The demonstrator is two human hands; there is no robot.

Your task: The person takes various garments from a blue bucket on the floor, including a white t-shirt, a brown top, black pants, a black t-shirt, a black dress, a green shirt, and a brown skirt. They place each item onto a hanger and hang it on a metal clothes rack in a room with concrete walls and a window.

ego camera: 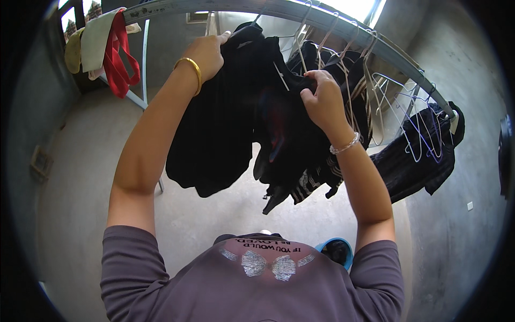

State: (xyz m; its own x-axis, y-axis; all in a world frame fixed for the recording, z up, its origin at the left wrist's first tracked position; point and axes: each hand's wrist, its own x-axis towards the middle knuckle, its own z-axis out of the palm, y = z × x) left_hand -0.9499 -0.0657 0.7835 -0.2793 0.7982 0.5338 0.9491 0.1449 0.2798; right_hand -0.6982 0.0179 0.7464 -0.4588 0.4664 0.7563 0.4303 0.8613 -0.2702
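Black garments hang from a grey metal rail (281, 9) across the top of the view. My left hand (208, 54) is at the shoulder of the leftmost black garment (217, 133), beside its hanger hook; the thumb points up to the right, and fabric hides part of the grip. At the neckline of the neighbouring black top (295, 120), which bears a dim red and blue print, my right hand (324, 96) pinches the collar edge by a pale wire hanger. Several pale wire hangers (376, 100) hang just right of this hand, some carrying black striped garments (358, 80).
Red straps (116, 60) and a white cloth (94, 44) drape over the rail's left end. White and purple hangers (418, 124) hang near a dark garment (418, 157) at its right end. A blue bucket (349, 261) with dark contents stands on the floor.
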